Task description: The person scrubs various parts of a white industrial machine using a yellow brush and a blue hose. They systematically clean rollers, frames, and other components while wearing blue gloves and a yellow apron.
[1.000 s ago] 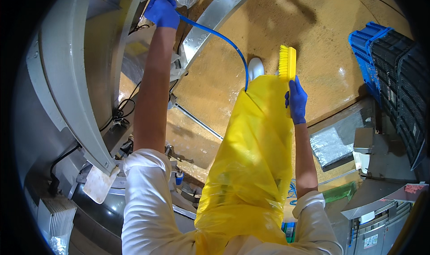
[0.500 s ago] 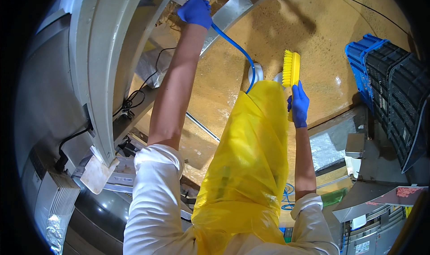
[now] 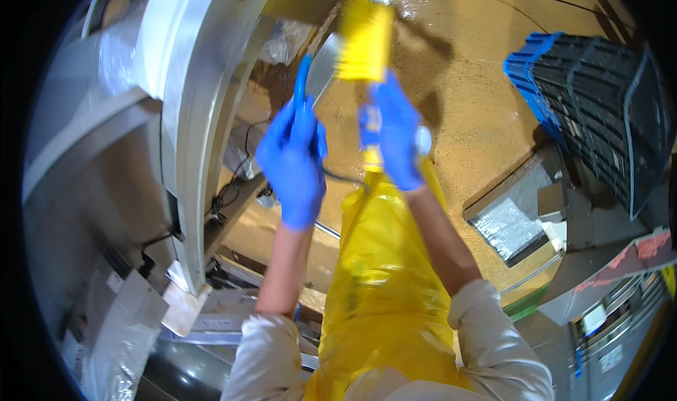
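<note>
My left hand (image 3: 293, 165), in a blue glove, is closed round a blue hose (image 3: 302, 77) whose end points up and away from me. My right hand (image 3: 396, 130), gloved alike, grips the handle of a yellow scrub brush (image 3: 374, 41). The brush is raised in front of me, its bristles turned to the left, and motion blurs it. Both hands are close together above my yellow apron (image 3: 388, 281), with a small gap between them.
A pale metal machine frame (image 3: 211, 112) rises at the left. Loose black cables (image 3: 229, 189) hang beside it. Stacked black and blue crates (image 3: 592, 112) stand at the right, near a floor recess holding a silvery sheet (image 3: 508, 225). The tan floor (image 3: 472, 98) looks wet in places.
My left hand has drawn back toward me with the hose. My right hand has lifted the brush up and to the left, bringing it near the left hand. The view has shifted a little.
</note>
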`<state>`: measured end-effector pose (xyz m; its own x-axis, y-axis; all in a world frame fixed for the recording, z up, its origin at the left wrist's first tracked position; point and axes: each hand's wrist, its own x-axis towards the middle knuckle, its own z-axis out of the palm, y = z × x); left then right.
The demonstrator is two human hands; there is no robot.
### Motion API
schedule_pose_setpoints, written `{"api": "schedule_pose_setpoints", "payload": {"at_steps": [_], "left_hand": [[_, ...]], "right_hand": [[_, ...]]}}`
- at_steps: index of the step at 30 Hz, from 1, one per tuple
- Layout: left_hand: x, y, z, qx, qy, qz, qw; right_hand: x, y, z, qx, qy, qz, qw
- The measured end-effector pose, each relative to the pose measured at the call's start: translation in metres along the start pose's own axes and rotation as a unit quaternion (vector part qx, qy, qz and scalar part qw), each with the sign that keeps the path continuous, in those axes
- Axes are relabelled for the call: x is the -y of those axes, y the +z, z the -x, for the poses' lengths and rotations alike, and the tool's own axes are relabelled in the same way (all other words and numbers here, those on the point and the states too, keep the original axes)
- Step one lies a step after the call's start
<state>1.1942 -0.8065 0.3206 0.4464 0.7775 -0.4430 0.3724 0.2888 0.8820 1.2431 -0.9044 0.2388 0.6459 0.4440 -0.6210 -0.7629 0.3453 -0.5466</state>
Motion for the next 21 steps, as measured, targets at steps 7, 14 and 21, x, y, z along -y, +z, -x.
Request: {"api": "schedule_pose_setpoints", "payload": {"at_steps": [7,14,21], "left_hand": [[-0.085,0.009,0.044,-0.034,0.046,0.055,0.997],[-0.148,0.007,0.042,0.01,0.063,0.071,0.995],[-0.195,0.012,0.032,0.011,0.025,0.089,0.996]], "right_hand": [[-0.048,0.109,-0.046,-0.167,-0.104,0.133,0.971],[0.029,0.098,-0.019,-0.042,-0.13,0.304,0.943],[0.146,0.115,0.047,-0.03,-0.335,0.579,0.743]]}}
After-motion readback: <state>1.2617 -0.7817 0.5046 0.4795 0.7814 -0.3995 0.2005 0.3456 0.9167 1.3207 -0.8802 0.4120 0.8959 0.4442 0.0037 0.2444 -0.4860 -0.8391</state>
